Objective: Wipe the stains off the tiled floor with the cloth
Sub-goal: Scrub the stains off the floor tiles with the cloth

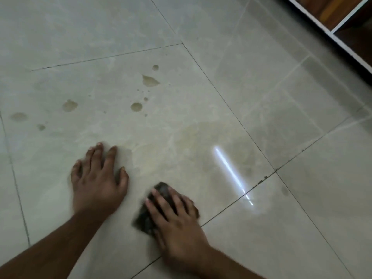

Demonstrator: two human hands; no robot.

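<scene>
the glossy pale tiled floor (pixel 60 37) carries brownish stains (pixel 150 80) at the far left, and nearer the left hand (pixel 96 182) lies flat on a tile, fingers spread. just right, the dark blurred cloth (pixel 144 218) slants from near-left to far-right under the right hand (pixel 177 224), whose straight, slightly parted fingers press it down. a white-edged wooden shelf (pixel 342 27) stands at far right.

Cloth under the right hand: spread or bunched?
Bunched into a compact pad: the cloth pokes out only a little past the right hand, which presses it on the floor. Neat folds: cannot tell, blurred.
</scene>
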